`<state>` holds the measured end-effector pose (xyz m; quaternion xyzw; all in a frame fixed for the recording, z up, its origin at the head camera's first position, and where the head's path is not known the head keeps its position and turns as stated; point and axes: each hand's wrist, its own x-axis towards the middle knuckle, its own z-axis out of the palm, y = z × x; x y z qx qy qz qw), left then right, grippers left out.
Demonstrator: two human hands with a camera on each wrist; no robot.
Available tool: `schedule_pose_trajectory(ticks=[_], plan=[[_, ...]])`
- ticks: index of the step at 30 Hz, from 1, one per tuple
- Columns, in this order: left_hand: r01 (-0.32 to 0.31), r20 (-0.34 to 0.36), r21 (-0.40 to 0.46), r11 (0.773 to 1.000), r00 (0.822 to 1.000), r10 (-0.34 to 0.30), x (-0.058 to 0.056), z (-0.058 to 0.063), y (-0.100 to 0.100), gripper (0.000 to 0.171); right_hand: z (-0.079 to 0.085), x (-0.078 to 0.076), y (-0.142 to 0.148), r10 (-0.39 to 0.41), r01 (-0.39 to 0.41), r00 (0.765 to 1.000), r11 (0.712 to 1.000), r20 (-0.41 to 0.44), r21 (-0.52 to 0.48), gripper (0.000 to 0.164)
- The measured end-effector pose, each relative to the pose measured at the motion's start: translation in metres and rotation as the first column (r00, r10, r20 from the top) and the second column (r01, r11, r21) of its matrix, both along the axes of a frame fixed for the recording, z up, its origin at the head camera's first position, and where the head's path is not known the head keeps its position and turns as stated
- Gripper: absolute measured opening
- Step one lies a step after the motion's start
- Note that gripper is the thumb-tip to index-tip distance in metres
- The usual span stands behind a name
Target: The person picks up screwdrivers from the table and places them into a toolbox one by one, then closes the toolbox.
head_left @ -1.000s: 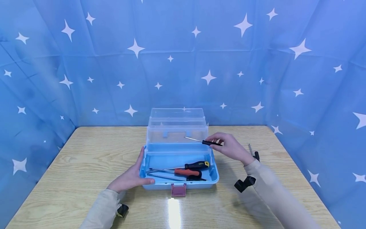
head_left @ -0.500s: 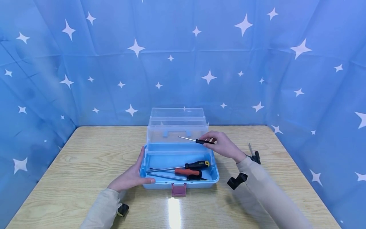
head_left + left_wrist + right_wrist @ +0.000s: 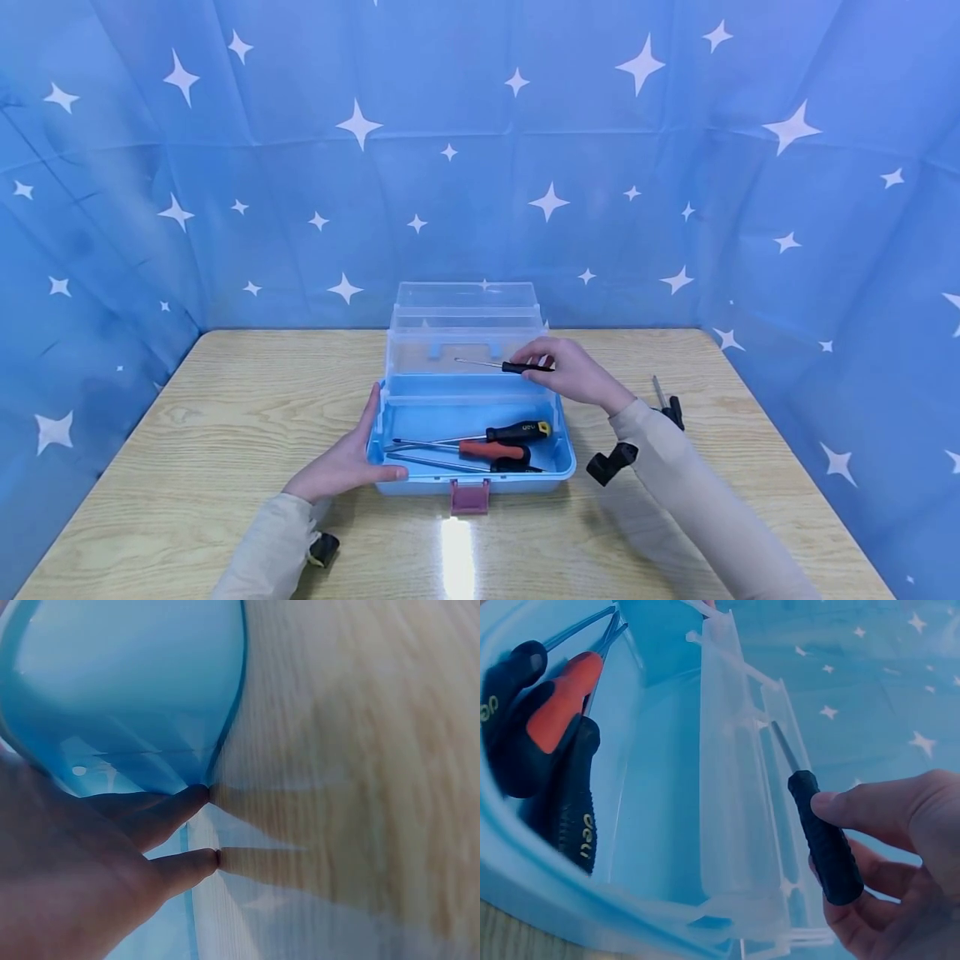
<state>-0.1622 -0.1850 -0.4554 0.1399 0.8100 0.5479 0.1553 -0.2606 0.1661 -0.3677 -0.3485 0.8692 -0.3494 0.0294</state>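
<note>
Risk, judged fr. this moment: tip of the small slim steel screwdriver with a black handle (image 3: 829, 844) could've caught on the clear plastic raised lid (image 3: 465, 321) – cause: shaft pointed to the person's L, close to the panels; contact not clear. Slip also poss., since the grip looked light; a drop might've landed it across the red-and-black-handled steel screwdriver (image 3: 480, 450) lying w/ two others near the front of the light-blue plastic toolbox (image 3: 450, 421). Box prob. liable to slide if bumped w/ L support off.

R hand (image 3: 573, 371): fingers curled, pinching the black handle – thumb on one side, fingertips opp. Driver in the air, approx. above the rear R of the box.

L hand (image 3: 341, 462): spread wide around the box's L front corner; thumb on the front rim, fingers extended along the L side.
</note>
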Motion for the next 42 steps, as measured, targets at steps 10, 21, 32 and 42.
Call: schedule_pose_trajectory(ticks=[10,21,32,42], plan=[[-0.010,0.017,0.016,1.000,1.000,0.010,0.000,0.001,0.001,0.125,0.003,-0.006,-0.017,0.077,-0.076,0.997,0.995,-0.009,0.057,0.021],[-0.022,0.022,-0.002,1.000,1.000,0.022,0.001,0.000,0.001,0.125,-0.003,-0.008,-0.032,0.130,-0.131,0.991,0.983,0.014,0.128,0.019],[-0.034,0.025,-0.018,0.999,0.999,0.034,0.002,0.002,0.003,0.124,-0.008,-0.006,-0.040,0.101,-0.102,0.995,0.988,0.015,0.113,0.020],[-0.035,0.026,-0.026,0.999,0.999,0.036,0.001,0.003,0.001,0.126,-0.008,-0.001,-0.028,-0.008,0.007,0.999,0.999,0.043,0.039,0.021]])
